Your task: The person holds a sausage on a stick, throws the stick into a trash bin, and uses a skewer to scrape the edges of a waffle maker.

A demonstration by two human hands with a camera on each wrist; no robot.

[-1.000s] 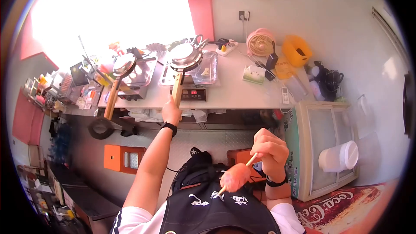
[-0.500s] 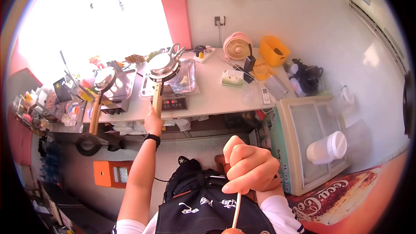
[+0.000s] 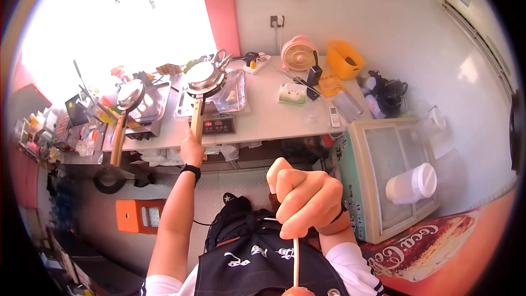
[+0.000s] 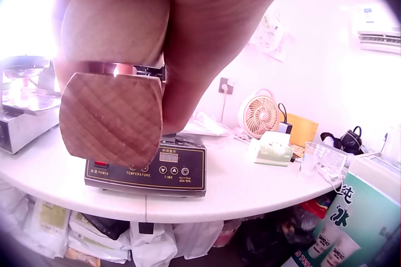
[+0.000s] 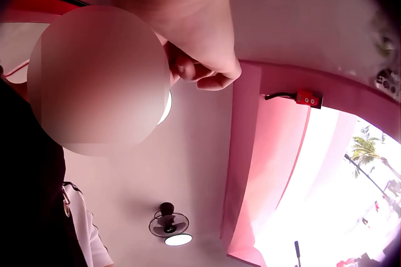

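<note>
Slender pale stick (image 3: 296,263), lifted headward, projecting below the pinching right grip (image 3: 309,198).
Left grip (image 3: 192,151) clamps brown wooden handles (image 4: 111,120); work seemingly paused.

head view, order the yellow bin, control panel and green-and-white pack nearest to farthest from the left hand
1. Control panel, just right of the left hand
2. Green-and-white pack, farther right, mid-counter
3. Yellow bin, toward the back wall
</note>
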